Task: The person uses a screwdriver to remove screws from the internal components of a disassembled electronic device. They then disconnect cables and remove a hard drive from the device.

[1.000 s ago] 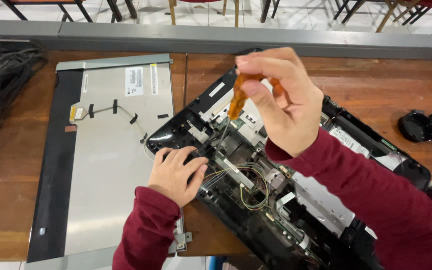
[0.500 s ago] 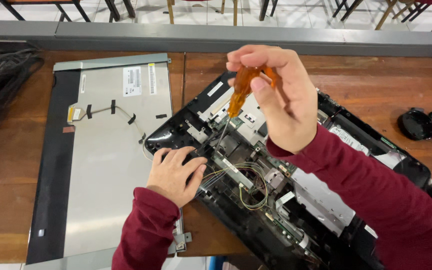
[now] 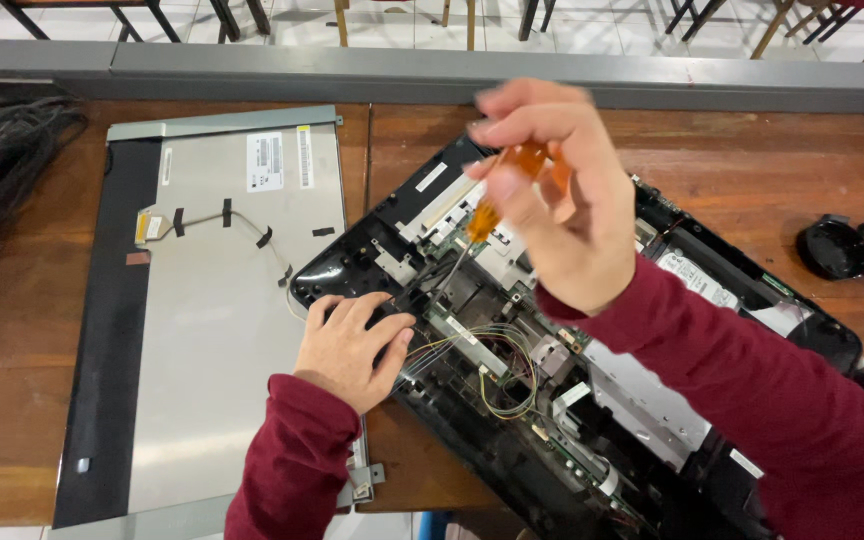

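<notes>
Nearest you, your left hand (image 3: 352, 345) lies flat, fingers spread, on the near-left corner of the opened black chassis (image 3: 572, 400). Farther in, your right hand (image 3: 557, 195) is clamped around the orange screwdriver (image 3: 497, 195), tip down among the boards. The grey panel (image 3: 222, 310) lies left.

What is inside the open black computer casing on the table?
Inside the black casing show a bundle of coloured wires, grey metal shields and circuit boards. The right hand, its orange screwdriver and the left hand cover other parts.
</notes>
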